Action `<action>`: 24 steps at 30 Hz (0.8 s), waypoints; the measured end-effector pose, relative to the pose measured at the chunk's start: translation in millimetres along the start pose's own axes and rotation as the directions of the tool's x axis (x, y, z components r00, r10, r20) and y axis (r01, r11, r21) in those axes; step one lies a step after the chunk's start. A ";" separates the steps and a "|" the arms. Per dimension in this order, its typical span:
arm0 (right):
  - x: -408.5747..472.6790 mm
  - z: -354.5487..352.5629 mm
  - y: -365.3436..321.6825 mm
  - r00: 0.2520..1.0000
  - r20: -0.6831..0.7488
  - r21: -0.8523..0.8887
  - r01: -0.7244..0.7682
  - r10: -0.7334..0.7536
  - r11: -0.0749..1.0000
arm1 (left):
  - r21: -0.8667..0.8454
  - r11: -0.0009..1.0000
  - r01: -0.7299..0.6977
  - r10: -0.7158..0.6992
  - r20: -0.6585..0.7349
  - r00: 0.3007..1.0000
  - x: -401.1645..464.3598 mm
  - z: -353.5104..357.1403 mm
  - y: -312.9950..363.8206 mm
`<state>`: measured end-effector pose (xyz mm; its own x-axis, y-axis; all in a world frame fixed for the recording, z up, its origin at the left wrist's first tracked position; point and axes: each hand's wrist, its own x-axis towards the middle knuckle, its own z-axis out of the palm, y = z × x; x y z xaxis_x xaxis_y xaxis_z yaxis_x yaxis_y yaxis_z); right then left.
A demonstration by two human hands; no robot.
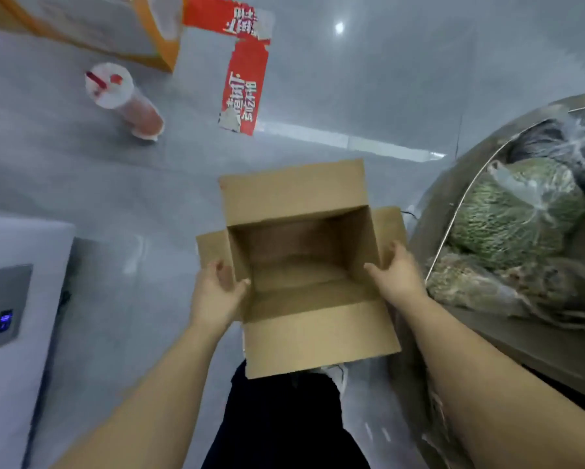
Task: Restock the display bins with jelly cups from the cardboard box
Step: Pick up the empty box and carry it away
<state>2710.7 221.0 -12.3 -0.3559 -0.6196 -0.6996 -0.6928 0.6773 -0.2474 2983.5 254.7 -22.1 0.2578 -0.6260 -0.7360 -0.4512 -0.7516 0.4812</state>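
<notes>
The cardboard box (pixel 304 265) is held up over the grey floor (pixel 368 79), in front of the person's dark trousers (pixel 284 428). It is plain brown corrugated card, all four flaps folded outward, and its inside shows only bare card walls and bottom. The left hand (pixel 216 292) grips the left wall, thumb hooked over the rim and fingers (pixel 221 267) against the side flap. The right hand (pixel 397 272) grips the opposite wall the same way, its thumb over the rim inside.

Just right of the box stands a rounded metal display bin (pixel 453 204) holding clear plastic bags of greenish and dark dried goods (pixel 511 214). On the floor further off stands a lidded drink cup with a red straw (pixel 122 96), beside torn red floor stickers (pixel 245 86) and an orange-edged carton (pixel 108 25). At the left sits a white appliance with a small blue display (pixel 5 321).
</notes>
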 end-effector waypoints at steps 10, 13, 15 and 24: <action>33.2 26.4 -3.2 0.989 -0.098 0.032 0.111 -0.107 0.993 | -0.106 0.989 -0.104 0.088 -0.144 0.986 39.8 13.5 -0.8; -8.6 -15.6 -34.5 0.982 -0.160 0.099 0.120 -0.103 0.988 | -0.181 0.978 -0.106 0.071 -0.191 0.979 9.4 -31.1 38.8; -49.1 -56.4 -64.9 0.972 -0.202 0.143 0.150 -0.119 0.978 | -0.225 0.963 -0.146 0.091 -0.240 0.966 -22.8 -74.3 79.5; -181.9 -258.8 -195.9 0.927 -0.340 0.294 0.264 -0.158 0.919 | -0.284 0.882 -0.376 0.334 -0.188 0.924 -138.4 -245.2 281.6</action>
<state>2748.8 98.4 336.9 -0.4340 -0.8160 -0.3817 -0.5460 0.5753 -0.6090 3030.2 78.7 332.1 0.2483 -0.8681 -0.4298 -0.2527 -0.4864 0.8364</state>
